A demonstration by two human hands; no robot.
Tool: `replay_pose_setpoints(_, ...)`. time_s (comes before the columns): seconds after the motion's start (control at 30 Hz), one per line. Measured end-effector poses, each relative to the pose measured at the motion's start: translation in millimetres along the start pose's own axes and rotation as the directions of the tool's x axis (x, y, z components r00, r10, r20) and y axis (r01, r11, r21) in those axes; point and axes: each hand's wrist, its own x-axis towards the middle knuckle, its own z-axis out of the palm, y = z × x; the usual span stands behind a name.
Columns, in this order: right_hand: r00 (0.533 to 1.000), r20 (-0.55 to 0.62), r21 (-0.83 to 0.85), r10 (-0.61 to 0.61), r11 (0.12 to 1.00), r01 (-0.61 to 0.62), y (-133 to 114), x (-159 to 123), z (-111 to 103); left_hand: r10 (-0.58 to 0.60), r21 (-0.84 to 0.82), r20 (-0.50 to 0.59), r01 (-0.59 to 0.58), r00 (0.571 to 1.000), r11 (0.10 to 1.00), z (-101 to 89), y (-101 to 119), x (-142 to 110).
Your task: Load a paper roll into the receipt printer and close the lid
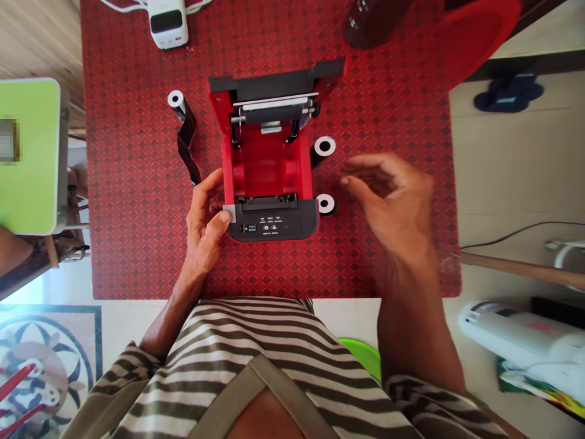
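A small red and black printer (269, 164) lies on the red patterned tablecloth (137, 213) with its lid open and its paper bay bare. My left hand (205, 225) grips the printer's front left corner, thumb on a grey tab. My right hand (388, 195) hovers to the right of the printer, fingers loosely curled and holding nothing, a little way from two black rolls with white cores (324, 147) (326, 204) beside the printer. A third roll (176, 99) lies at the left with a black strip unwound from it.
A white device (168, 23) sits at the table's far edge. A dark object and a red plastic chair (479, 30) stand at the back right. A green stool (27, 152) is at the left, a white machine (516, 335) on the floor at the right.
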Motion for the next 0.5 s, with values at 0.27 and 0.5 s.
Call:
replay_pose_setpoints(0.27, 0.987, 0.151, 0.004, 0.06, 0.998, -0.061, -0.8, -50.5, 10.4, -0.037, 0.001, -0.001, 0.037, 0.999, 0.999, 0.0, -1.2, -2.2)
replay_pose_setpoints(0.5, 0.998, -0.018, 0.007, 0.068, 0.998, -0.068, -13.7, -47.6, 20.0, -0.031, 0.013, 0.041, 0.031, 0.999, 0.999, -4.9, -2.3, -3.8)
